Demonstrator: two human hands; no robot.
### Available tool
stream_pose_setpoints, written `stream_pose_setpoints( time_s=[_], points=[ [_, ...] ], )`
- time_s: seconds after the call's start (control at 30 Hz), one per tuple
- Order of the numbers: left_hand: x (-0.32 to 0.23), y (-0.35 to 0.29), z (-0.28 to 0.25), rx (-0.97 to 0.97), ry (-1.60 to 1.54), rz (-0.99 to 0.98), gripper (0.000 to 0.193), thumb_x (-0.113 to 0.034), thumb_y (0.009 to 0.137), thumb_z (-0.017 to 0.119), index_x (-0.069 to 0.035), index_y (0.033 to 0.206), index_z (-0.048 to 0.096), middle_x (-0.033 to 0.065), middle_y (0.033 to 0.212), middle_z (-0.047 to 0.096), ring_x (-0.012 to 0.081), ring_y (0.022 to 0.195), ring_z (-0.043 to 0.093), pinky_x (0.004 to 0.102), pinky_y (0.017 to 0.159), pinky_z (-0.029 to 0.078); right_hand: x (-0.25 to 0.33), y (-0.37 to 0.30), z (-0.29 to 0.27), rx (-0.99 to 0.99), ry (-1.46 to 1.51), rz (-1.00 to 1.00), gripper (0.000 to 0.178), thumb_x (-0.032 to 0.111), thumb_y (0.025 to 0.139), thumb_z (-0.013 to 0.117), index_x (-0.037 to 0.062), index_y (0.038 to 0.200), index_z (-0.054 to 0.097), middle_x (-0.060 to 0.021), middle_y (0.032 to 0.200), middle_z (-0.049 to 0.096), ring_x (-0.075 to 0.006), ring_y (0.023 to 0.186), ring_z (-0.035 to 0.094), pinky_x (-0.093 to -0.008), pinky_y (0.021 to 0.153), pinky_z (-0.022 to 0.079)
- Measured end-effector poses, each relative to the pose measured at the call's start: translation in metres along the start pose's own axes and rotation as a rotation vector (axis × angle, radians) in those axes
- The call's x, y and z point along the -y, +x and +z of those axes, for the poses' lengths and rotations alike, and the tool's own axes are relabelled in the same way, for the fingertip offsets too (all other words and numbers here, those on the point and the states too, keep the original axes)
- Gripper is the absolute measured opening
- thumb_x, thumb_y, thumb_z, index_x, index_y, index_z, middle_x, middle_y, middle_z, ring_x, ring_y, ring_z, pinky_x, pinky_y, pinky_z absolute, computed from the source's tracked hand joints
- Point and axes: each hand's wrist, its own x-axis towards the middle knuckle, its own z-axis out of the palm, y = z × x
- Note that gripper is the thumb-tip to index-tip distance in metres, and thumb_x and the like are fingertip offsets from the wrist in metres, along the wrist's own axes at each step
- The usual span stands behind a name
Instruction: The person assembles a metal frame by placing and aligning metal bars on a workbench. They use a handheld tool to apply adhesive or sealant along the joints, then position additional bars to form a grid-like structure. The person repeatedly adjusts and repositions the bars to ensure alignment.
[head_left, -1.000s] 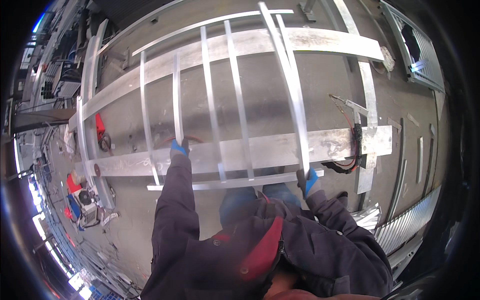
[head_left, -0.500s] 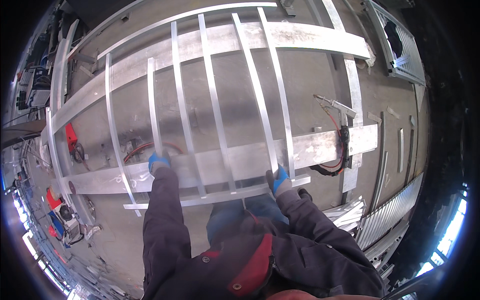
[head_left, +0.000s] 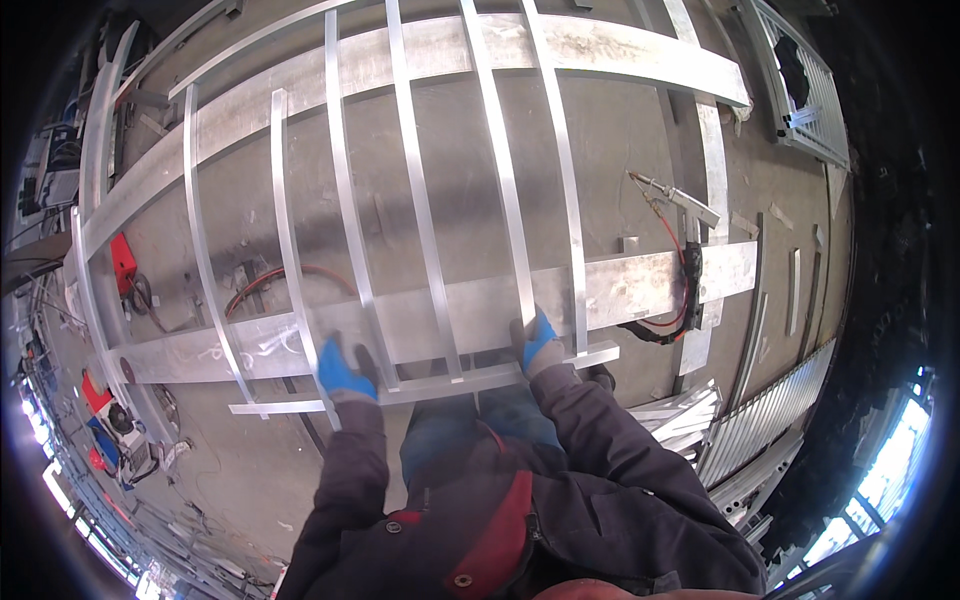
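Observation:
My left hand (head_left: 346, 376), in a blue and grey glove, is beside the lower part of a slim silver metal bar (head_left: 288, 230). Its thumb and fingers are spread apart, and its blue side meets the bar's edge. At the near end of another slim bar (head_left: 509, 205), further right, my right hand (head_left: 541, 340) has its gloved fingers on either side of the metal. Several such bars lie side by side across two wide metal beams (head_left: 640, 290). Along their near ends runs a thin rail (head_left: 440, 386), partly covered by my hands.
A tool with a red hose (head_left: 680, 200) rests near the beam's right end. To the right are a slatted metal panel (head_left: 770, 410) and a framed rack (head_left: 800, 90). A red object (head_left: 123, 262) with a cable is at the left. My legs (head_left: 470, 435) stand against the near rail.
My left hand has slid down its bar toward the near rail, and its fingers have spread. My right hand stays at its bar's end. The whole view has shifted slightly.

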Motion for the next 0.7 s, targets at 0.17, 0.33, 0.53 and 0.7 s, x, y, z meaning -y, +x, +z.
stream_pose_setpoints(
  time_s=[0.17, 0.33, 0.53, 0.7],
  points=[
    [-0.021, -0.078, -0.003, 0.267, -0.083, 0.131, 0.046, -0.004, 0.082, 0.061, 0.003, 0.128, 0.062, 0.0238, 0.119, 0.066, 0.0441, 0.111, 0.062, 0.0506, 0.097, 0.048, 0.012, 0.001, -0.005, 0.080, -0.026, 0.093, 0.061, 0.037, 0.098, 0.064, 0.0068, 0.149, 0.049, -0.0247, 0.120, 0.069, -0.0393, 0.113, 0.067, -0.0455, 0.096, 0.052],
    [-0.015, -0.104, -0.002, 0.460, -0.181, 0.163, 0.052, 0.002, 0.077, 0.057, 0.000, 0.128, 0.064, 0.0206, 0.121, 0.066, 0.0433, 0.114, 0.059, 0.0515, 0.099, 0.046, 0.012, 0.004, 0.002, 0.032, 0.009, 0.053, 0.062, 0.039, 0.096, 0.065, 0.0061, 0.147, 0.051, -0.0203, 0.110, 0.071, -0.0373, 0.103, 0.068, -0.0462, 0.092, 0.053],
    [-0.019, -0.108, -0.001, 0.507, -0.227, 0.147, 0.054, 0.002, 0.075, 0.057, -0.004, 0.127, 0.065, 0.0186, 0.121, 0.067, 0.0419, 0.111, 0.061, 0.0496, 0.097, 0.047, 0.006, 0.002, 0.006, -0.001, -0.038, 0.029, 0.062, 0.039, 0.097, 0.064, 0.0062, 0.148, 0.050, -0.0241, 0.120, 0.068, -0.0395, 0.112, 0.067, -0.0455, 0.097, 0.052],
    [-0.013, -0.109, 0.005, 0.520, -0.226, 0.126, 0.053, 0.003, 0.074, 0.056, -0.004, 0.126, 0.065, 0.0194, 0.119, 0.067, 0.0421, 0.110, 0.061, 0.0490, 0.097, 0.048, 0.004, 0.002, 0.010, -0.010, -0.031, 0.027, 0.061, 0.040, 0.095, 0.066, 0.0059, 0.144, 0.053, -0.0223, 0.111, 0.071, -0.0381, 0.103, 0.069, -0.0449, 0.090, 0.054]
  ],
)
